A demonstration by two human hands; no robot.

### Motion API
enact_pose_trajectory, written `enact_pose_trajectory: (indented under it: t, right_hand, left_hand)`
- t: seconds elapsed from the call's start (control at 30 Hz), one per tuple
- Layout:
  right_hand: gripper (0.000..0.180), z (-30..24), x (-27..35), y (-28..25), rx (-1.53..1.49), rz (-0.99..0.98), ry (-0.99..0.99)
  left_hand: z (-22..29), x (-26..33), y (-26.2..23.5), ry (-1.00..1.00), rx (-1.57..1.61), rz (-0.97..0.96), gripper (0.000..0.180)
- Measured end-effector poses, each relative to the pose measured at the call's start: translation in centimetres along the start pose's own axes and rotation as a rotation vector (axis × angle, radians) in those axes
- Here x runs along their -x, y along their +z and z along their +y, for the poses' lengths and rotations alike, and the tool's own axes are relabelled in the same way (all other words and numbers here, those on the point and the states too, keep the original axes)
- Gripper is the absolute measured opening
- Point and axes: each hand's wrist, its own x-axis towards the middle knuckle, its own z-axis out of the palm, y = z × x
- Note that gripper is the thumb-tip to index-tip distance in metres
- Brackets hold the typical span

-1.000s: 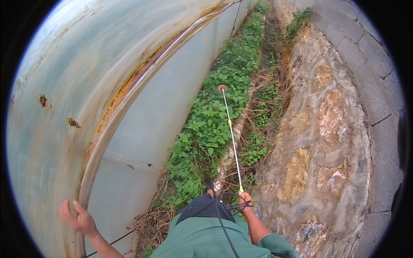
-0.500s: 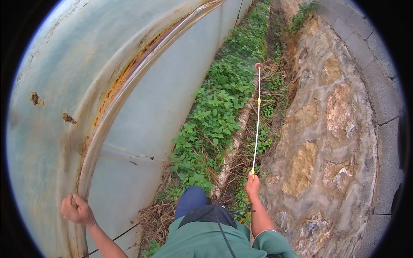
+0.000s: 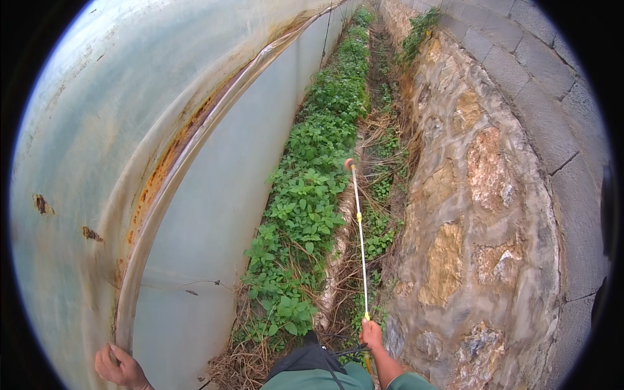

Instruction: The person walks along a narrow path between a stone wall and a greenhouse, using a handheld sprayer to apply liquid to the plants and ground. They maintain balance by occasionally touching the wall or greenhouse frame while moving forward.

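My right hand (image 3: 371,333) is wrapped round the lower end of a long, thin white spray wand (image 3: 362,260) with yellow joints. The wand points away from me over the strip of ground, and at its far tip is a round reddish nozzle (image 3: 350,164). Green leafy weeds (image 3: 305,195) lie just left of the nozzle. At the lower left, my left hand (image 3: 121,368) has its fingers curled and thumb folded in, against the raised fold (image 3: 133,286) of the pale plastic sheeting (image 3: 201,214). Whatever its fingers may grip is hidden.
A rough stone wall (image 3: 481,240) set in mortar rises on the right, topped by grey blocks (image 3: 552,130). Dry stalks (image 3: 374,130) and a pale ridge (image 3: 331,279) run along the narrow ground strip. Rust stains the sheeting's fold. A thin cord hangs farther along.
The wand's tip has swung left and nearer, toward the weeds. Both hands sit lower in the picture as the view tilts up, showing more of the strip ahead.
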Motion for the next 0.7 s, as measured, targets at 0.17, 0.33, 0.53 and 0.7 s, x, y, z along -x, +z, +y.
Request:
enact_pose_trajectory:
  t: [0.17,0.33,0.53,0.7]
  right_hand:
    - [0.035,5.1,4.8,1.3,0.243,-0.119,-0.039]
    - [0.034,3.0,3.6,2.8,0.287,-0.037,-0.14]
    - [0.03,0.3,2.8,3.7,0.108,0.04,-0.202]
    - [0.036,4.0,5.1,3.6,0.258,0.274,-0.292]
  left_hand:
    - [-0.1,0.3,0.2,0.012,-0.01,0.019,0.011]
    - [0.5,-0.2,0.3,-0.005,0.073,0.057,0.012]
    - [0.9,-0.7,-0.3,0.02,0.131,0.06,0.013]
    - [1.0,-0.9,-0.5,0.01,0.273,0.077,0.012]
